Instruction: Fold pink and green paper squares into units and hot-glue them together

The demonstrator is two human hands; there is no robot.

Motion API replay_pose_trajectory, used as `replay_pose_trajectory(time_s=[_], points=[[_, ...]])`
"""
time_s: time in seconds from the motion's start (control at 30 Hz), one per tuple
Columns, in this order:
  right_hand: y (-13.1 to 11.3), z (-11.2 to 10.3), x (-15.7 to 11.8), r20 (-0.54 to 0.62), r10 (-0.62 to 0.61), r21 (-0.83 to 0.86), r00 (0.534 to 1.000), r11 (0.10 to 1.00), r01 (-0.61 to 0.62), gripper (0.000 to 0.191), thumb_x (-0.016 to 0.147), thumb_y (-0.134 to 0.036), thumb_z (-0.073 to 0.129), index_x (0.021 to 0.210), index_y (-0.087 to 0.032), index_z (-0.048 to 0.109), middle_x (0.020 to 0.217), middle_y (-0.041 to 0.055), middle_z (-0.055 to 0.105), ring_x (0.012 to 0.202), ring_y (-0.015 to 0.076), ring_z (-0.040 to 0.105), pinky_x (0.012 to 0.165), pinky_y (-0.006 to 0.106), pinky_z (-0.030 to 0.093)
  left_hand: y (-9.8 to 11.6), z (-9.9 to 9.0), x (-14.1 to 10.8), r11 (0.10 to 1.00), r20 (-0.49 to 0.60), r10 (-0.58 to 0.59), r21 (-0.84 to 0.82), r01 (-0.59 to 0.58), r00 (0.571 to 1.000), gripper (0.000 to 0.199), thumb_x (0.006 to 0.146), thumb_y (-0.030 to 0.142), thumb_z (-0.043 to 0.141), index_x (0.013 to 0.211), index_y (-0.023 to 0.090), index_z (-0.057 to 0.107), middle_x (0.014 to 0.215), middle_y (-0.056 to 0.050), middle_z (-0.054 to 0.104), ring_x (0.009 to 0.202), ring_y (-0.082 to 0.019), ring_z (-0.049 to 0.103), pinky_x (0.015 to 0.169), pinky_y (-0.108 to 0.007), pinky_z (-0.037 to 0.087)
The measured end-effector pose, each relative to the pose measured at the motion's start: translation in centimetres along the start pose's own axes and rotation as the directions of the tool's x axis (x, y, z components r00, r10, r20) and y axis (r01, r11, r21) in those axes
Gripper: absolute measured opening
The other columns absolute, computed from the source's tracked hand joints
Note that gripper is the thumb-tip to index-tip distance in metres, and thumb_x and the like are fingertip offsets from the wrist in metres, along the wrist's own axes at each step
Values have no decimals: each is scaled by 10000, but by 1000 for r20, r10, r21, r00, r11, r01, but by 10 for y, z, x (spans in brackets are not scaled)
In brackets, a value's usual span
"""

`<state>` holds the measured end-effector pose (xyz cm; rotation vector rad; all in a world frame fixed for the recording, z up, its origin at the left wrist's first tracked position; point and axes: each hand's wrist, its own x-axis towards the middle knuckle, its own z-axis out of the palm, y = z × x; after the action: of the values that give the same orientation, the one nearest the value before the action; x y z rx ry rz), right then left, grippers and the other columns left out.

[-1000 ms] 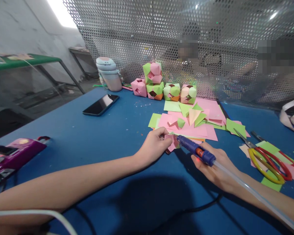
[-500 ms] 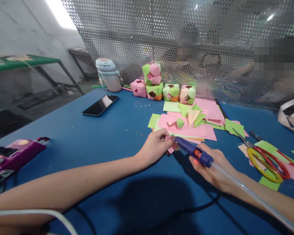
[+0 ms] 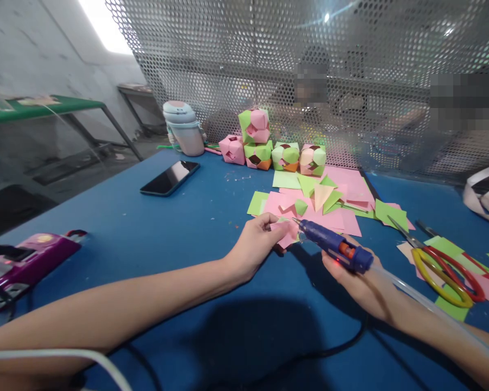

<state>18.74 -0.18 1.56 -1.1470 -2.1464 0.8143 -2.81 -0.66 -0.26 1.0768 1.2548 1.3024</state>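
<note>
Between the fingers of my left hand point(image 3: 257, 243) is a folded pink paper piece point(image 3: 287, 234) with some green showing, held just above the blue table point(image 3: 158, 304). My right hand point(image 3: 362, 279) is wrapped round a blue hot glue gun point(image 3: 330, 243), with a long clear glue stick point(image 3: 415, 296) coming out of its back. The gun's metal nozzle points left at the upper right edge of the pink piece; whether they touch I cannot tell. A red light glows on the gun. Behind my hands lie loose pink and green paper sheets point(image 3: 350, 184) and folded pieces.
Several folded paper balls point(image 3: 285, 157) stand by the perforated metal screen point(image 3: 212, 49). Scissors point(image 3: 442, 269) lie on scraps at right. A phone point(image 3: 170, 178), a bottle point(image 3: 184, 130) and a purple power strip point(image 3: 35, 260) are at left. A black cord point(image 3: 326, 353) crosses the front.
My right hand has drawn the glue gun slightly right and down, away from my left fingers. The pink paper piece is turned so more of its face shows. The view has shifted slightly.
</note>
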Motion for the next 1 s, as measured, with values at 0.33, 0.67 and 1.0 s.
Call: replay_pose_trajectory(time_s=[0.33, 0.67, 1.0], points=[[2, 1, 11, 14, 2, 1, 1000, 1000, -3, 259, 896, -370, 509, 1027, -178, 623, 1008, 64, 663, 886, 212, 624, 742, 318, 521, 8, 1, -14, 996, -12, -36, -87, 35, 999, 144, 756, 221, 616, 750, 167, 483, 616, -14, 593, 553, -160, 614, 436, -223, 440], [23, 9, 21, 118, -167, -81, 979, 981, 177, 290, 865, -306, 552, 1129, -221, 635, 1121, 57, 653, 1030, 262, 590, 904, 401, 467, 16, 19, -55, 987, 105, -154, -37, 159, 982, 197, 731, 229, 643, 688, 161, 463, 529, 47, 541, 472, -68, 504, 454, -162, 378], [16, -13, 4, 138, -126, -231, 982, 961, 156, 335, 878, -361, 550, 1176, -210, 576, 1123, 55, 642, 1037, 252, 589, 894, 382, 458, 16, 23, -60, 985, 96, -175, 26, 173, 980, 215, 745, 256, 653, 678, 152, 478, 546, 49, 537, 508, -68, 514, 477, -163, 360]])
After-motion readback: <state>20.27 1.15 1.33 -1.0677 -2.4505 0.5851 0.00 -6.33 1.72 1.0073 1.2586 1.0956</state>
